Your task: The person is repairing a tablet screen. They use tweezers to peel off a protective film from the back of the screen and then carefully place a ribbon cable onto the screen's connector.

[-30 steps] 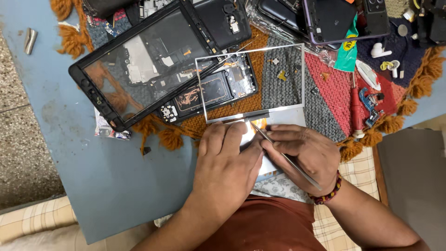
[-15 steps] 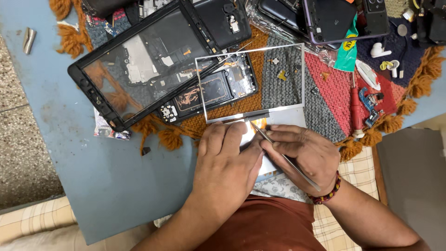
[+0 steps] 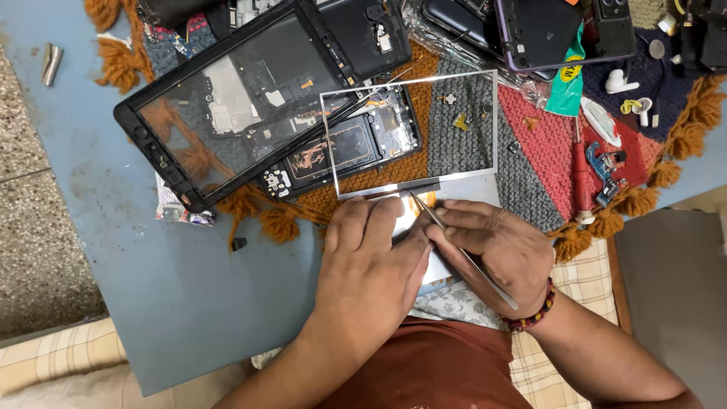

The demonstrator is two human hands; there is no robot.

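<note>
Left hand (image 3: 371,265): palm down, fingers flat and closed together, pressing a small pale panel (image 3: 462,191) to the tabletop (image 3: 189,288); likely to keep it from sliding. It grips nothing.

Right hand (image 3: 496,242): closed in a pinch around tweezers (image 3: 462,254), held pen-fashion, tips angled up-left toward the panel's near edge by an orange spot (image 3: 429,199), apparently for fine picking. A beaded bracelet (image 3: 530,314) sits on this wrist.

Glass sheet (image 3: 413,129): clear, thin-rimmed rectangle, its near edge touching the pale panel just above the fingers, lying over the mat.

Tablet frame (image 3: 227,113): large, black, tilted, left of the glass sheet and overlapping it at one corner; circuit parts show through.

Opened phone body (image 3: 341,148): lies under the frame and the glass.

Mat (image 3: 530,129): knitted, orange, grey and red patches, tasselled border; presumably cushions parts.

Red screwdriver (image 3: 579,174): on the mat, right of the glass, well apart from the hands.

Dark phones (image 3: 530,30): at the far edge, in clear wrap.

Surface: blue-grey tabletop, scuffed. Surroundings: speckled stone floor (image 3: 38,250) at left; checked cloth (image 3: 68,356) below.
</note>
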